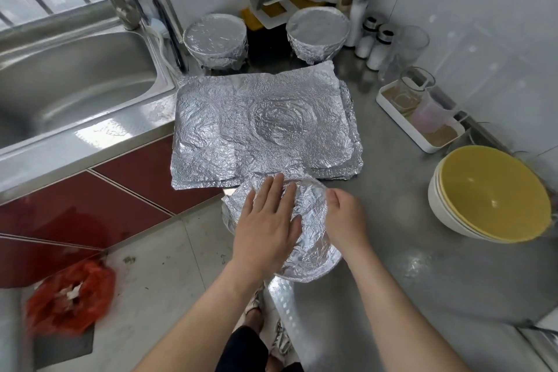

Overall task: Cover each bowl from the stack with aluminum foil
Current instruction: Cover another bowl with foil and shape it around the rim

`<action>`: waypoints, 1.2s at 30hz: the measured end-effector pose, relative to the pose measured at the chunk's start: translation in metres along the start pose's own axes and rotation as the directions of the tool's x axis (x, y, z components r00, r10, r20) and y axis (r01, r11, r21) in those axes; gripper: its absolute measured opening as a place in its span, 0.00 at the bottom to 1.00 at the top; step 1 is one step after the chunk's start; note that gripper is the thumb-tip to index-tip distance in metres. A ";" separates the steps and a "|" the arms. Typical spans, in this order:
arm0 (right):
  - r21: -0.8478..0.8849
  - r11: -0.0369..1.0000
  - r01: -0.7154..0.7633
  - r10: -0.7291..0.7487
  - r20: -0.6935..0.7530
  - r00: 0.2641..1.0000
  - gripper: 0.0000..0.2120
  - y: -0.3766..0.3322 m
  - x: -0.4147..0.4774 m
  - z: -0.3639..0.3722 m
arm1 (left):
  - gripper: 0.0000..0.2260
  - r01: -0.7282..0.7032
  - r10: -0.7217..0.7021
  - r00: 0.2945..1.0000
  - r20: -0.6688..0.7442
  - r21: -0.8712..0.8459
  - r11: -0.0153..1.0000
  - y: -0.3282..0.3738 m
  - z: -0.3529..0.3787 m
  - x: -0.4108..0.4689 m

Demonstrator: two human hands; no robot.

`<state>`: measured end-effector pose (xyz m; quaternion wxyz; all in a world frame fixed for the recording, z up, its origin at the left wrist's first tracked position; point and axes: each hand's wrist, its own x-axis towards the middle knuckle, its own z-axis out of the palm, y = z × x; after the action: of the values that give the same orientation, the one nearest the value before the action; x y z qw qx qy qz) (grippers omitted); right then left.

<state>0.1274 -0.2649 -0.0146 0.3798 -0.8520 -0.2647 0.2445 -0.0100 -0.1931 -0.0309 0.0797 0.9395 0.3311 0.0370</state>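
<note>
A foil-covered bowl [311, 238] sits at the counter's front edge. My left hand [267, 220] lies flat on its foil top, fingers straight. My right hand [344, 217] curls over the bowl's right rim, fingers bent down round the foil edge. Behind it lies a pile of crumpled aluminum foil sheets [259, 127]. Two wrapped bowls stand at the back, one on the left [216, 39] and one on the right [317, 33]. A stack of yellow-lined bowls [489, 199] stands uncovered at the right.
A steel sink [69, 75] with a tap fills the left. A white tray with a measuring cup [422, 118], shakers [374, 42] and a corner rack stand along the back right wall. A red bag [69, 299] lies on the floor.
</note>
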 end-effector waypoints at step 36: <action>-0.517 0.809 0.279 -0.291 0.060 0.955 0.28 0.016 -0.024 0.018 | 0.28 -0.037 0.035 0.999 0.037 0.058 0.998 0.006 -0.007 -0.018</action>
<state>0.1029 -0.2802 -0.0320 0.1704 -0.8760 -0.4412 0.0949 -0.0213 -0.2088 -0.0233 0.0572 0.9477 0.3138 0.0119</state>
